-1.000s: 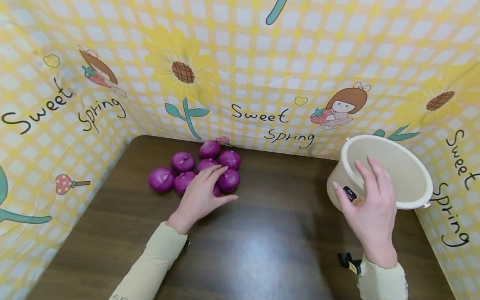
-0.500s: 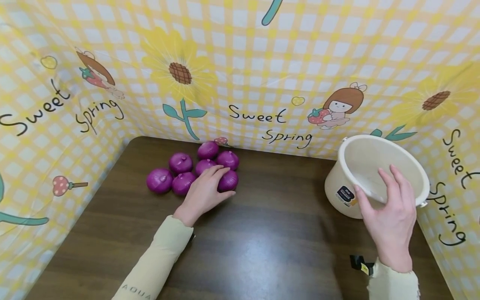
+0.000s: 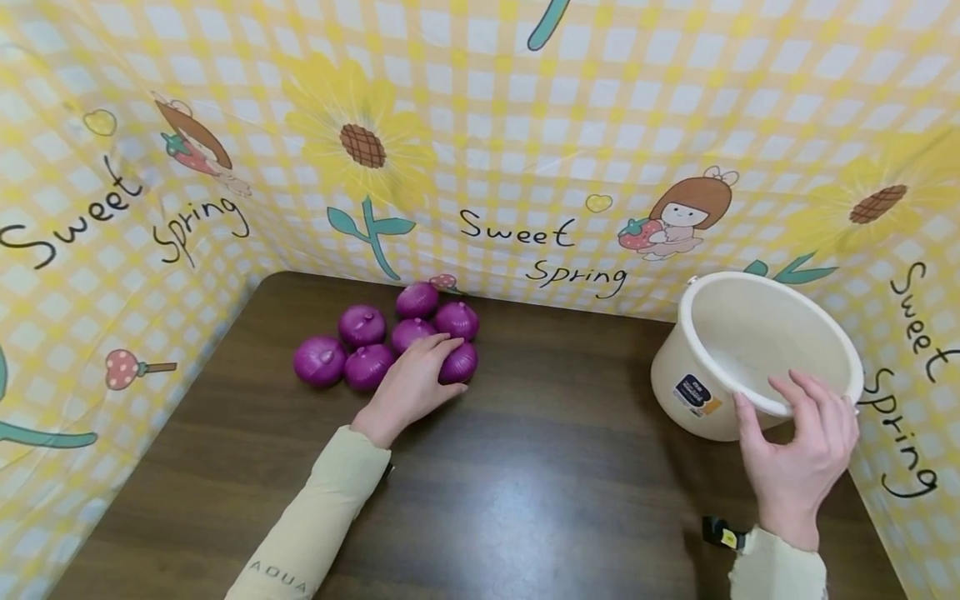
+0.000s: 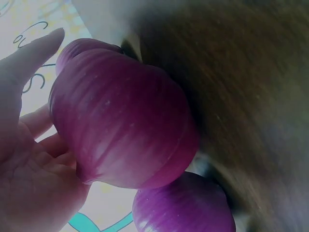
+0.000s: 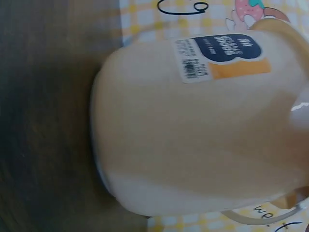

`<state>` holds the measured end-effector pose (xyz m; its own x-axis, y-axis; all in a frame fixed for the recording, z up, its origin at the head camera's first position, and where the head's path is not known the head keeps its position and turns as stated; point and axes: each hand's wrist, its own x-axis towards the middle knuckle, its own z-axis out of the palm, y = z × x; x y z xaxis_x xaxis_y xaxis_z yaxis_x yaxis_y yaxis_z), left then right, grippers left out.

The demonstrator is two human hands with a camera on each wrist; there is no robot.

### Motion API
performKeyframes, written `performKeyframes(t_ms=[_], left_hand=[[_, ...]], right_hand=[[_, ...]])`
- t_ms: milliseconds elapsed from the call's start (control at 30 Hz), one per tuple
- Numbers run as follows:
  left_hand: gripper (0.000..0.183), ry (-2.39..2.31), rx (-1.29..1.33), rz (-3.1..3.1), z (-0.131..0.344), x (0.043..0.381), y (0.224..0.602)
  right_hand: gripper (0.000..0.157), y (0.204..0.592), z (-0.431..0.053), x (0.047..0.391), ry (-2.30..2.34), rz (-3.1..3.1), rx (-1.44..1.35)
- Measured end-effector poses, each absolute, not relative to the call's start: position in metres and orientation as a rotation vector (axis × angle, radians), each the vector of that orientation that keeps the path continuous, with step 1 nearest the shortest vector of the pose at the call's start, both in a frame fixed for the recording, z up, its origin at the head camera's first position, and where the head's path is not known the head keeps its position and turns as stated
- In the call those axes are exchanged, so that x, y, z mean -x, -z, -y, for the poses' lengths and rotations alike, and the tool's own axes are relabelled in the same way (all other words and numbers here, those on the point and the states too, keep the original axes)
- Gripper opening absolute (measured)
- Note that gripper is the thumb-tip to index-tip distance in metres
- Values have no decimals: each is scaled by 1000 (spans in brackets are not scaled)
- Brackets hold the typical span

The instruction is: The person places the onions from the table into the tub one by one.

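Note:
My left hand [image 3: 410,385] lies over the front right of a group of purple onions [image 3: 367,367], fingertips on an onion [image 3: 459,362]. In the left wrist view its fingers reach behind a large onion [image 4: 120,118], while the thumb [image 4: 36,55] stands out to the side, away from it. That onion is hidden under the hand in the head view. My right hand [image 3: 802,450] is at the front right rim of a cream bucket [image 3: 690,367], fingers over its opening, thumb by the outer wall. In the right wrist view the bucket's side [image 5: 193,130] fills most of the picture.
Both things stand on a dark wooden table [image 3: 510,500], the onions at the back left and the bucket at the right. Yellow checked cloth [image 3: 487,125] walls the back and both sides. A black strap piece [image 3: 722,533] juts from the right wrist.
My right hand has moved from in front of the bucket to the right and down to its front right rim. My left hand has settled closer on the onions, its thumb drawn in a little.

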<state>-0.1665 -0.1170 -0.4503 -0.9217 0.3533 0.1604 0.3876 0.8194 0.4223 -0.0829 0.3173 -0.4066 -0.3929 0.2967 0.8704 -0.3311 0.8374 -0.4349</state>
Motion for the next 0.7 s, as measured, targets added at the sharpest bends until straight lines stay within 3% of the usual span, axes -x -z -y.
performKeyframes(t_ms=[300, 700], left_hand=[[65, 683, 679, 2939, 117, 166, 450], [70, 673, 688, 2978, 115, 172, 449]], right_hand=[[53, 417, -315, 87, -720, 1747, 0], [49, 402, -310, 79, -752, 1793, -7]])
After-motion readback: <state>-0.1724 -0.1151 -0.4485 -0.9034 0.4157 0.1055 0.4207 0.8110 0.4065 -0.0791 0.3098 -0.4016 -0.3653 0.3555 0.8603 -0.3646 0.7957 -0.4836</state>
